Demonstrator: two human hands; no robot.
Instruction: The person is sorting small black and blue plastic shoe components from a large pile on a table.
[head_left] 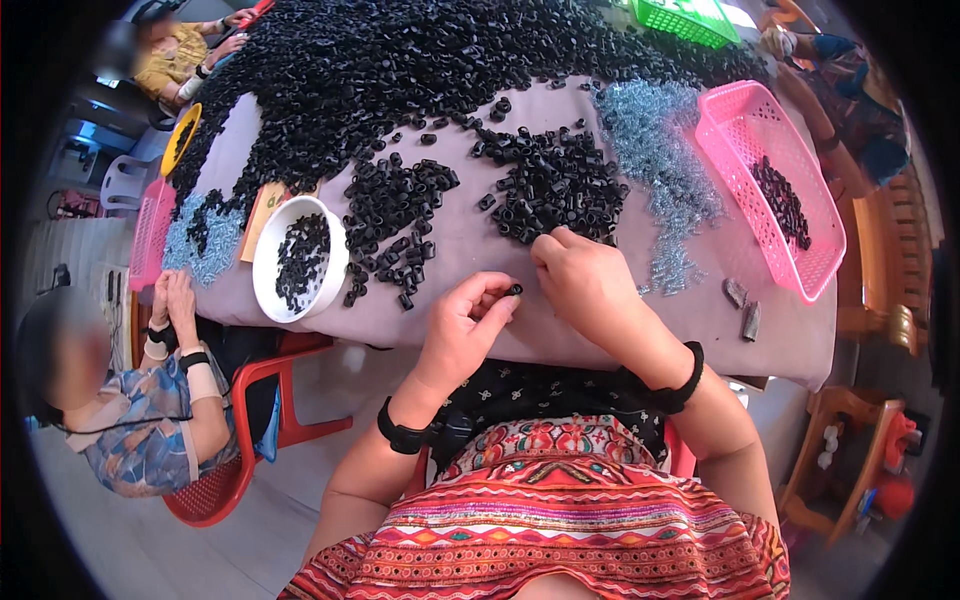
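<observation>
Near the table's front edge my left hand (468, 322) pinches a small black plastic cap (515, 289) between thumb and fingers, its round opening facing outward. To its right, my right hand (585, 278) has its fingers curled and closed at the near edge of a heap of black caps (560, 185). Whatever those fingertips hold is hidden behind the hand. Another heap of black caps (390, 205) lies to the left, beyond my left hand. Clear bluish small plastic pieces (665, 165) spread across the cloth on the right.
A white bowl (265, 262) of small black parts stands at the left. At the right are a pink basket (825, 235) with black parts and two grey pieces (750, 322). A huge black pile (400, 70) covers the far table. Other people sit left, far left and right.
</observation>
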